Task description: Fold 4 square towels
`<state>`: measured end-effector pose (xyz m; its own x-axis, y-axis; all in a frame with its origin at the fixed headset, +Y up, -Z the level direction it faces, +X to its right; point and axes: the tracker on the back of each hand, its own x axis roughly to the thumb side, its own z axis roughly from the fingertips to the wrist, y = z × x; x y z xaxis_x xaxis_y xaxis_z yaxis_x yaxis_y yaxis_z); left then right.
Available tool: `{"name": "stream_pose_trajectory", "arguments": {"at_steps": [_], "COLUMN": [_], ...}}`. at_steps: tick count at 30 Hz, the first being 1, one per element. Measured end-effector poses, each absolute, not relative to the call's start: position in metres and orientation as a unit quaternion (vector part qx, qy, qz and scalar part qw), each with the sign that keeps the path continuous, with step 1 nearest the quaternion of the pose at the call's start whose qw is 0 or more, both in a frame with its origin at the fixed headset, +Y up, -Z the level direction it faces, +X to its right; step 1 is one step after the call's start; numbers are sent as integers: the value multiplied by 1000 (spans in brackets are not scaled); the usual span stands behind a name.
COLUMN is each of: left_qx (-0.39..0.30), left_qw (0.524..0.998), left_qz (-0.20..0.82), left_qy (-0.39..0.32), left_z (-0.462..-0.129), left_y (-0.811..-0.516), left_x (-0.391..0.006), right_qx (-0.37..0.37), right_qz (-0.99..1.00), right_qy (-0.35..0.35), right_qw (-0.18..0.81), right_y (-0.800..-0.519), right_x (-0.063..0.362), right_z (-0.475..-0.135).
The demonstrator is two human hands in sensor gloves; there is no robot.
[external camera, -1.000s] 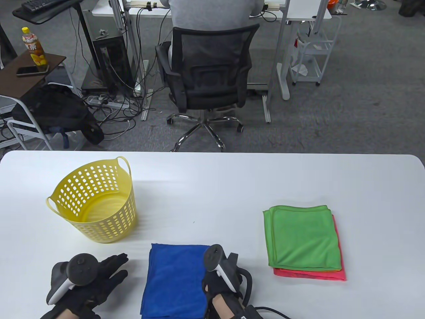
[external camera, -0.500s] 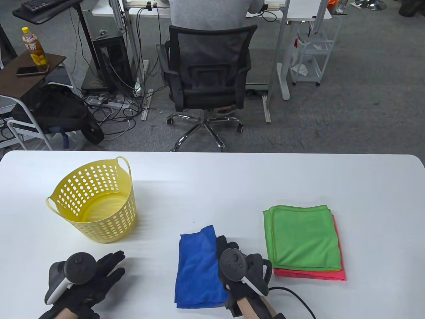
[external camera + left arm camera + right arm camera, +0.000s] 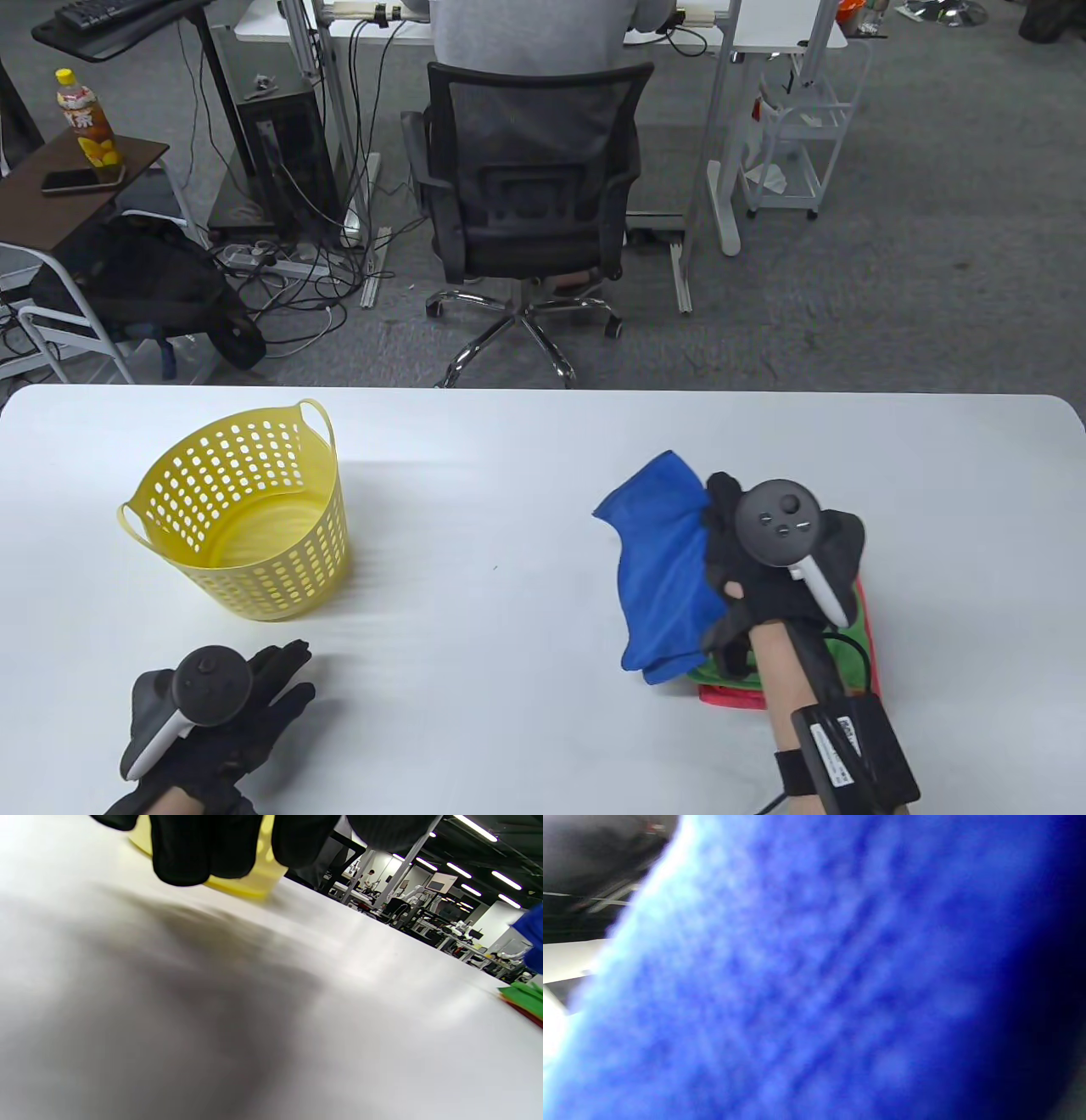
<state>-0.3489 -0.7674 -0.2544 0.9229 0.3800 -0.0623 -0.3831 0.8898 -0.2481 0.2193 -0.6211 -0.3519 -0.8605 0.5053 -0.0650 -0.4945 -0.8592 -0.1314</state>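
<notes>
My right hand (image 3: 721, 543) grips a folded blue towel (image 3: 662, 569) and holds it in the air over the left part of the folded stack. The towel hangs down and covers most of the stack. Only slivers of the green towel (image 3: 857, 624) and the red towel (image 3: 734, 694) under it show. Blue cloth (image 3: 814, 984) fills the right wrist view. The left wrist view catches the stack's green edge (image 3: 524, 997) far right. My left hand (image 3: 271, 692) lies flat on the table at the front left, fingers straight, holding nothing.
An empty yellow perforated basket (image 3: 242, 531) stands at the left of the white table (image 3: 509, 509). Beyond the far edge a person sits in a black office chair (image 3: 530, 195).
My right hand picked the blue towel off the table front and carried it right and away, up over the green and red stack. The left hand stayed in place.
</notes>
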Motion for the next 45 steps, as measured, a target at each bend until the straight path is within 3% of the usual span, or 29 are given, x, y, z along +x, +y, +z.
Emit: {"name": "stream_pose_trajectory", "arguments": {"at_steps": [6,9,12,17,22,29,34,37,42,45], "left_qx": [-116,-123,-134,-134,-73,-28,24,23,11,-17], "left_qw": [981,983,983,986,995,997,993,988,992,997], "left_qz": [150,135,122,93,68,75,117,148,120,78], "left_qy": [30,36,38,31,27,9,-9,-30,-25,-12], "left_z": [-256,-259,-260,-258,-253,-245,-230,-222,-230,-241], "left_y": [-769,-773,-779,-780,-757,-715,-678,-676,-716,-748], "left_x": [-348,-347,-344,-336,-331,-315,-288,-274,-269,-274], "right_qx": [-208,-247,-281,-277,-180,-8,70,85,95,90], "right_qz": [962,958,947,947,946,947,951,963,971,974], "right_qy": [-12,2,68,7,-79,-47,5,27,83,63], "right_qw": [175,148,138,160,259,319,300,254,202,197], "right_y": [-717,-750,-772,-754,-705,-673,-688,-709,-742,-747], "right_x": [330,345,348,346,320,244,196,180,179,184], "right_z": [-369,-371,-373,-362,-326,-274,-258,-256,-262,-263]}}
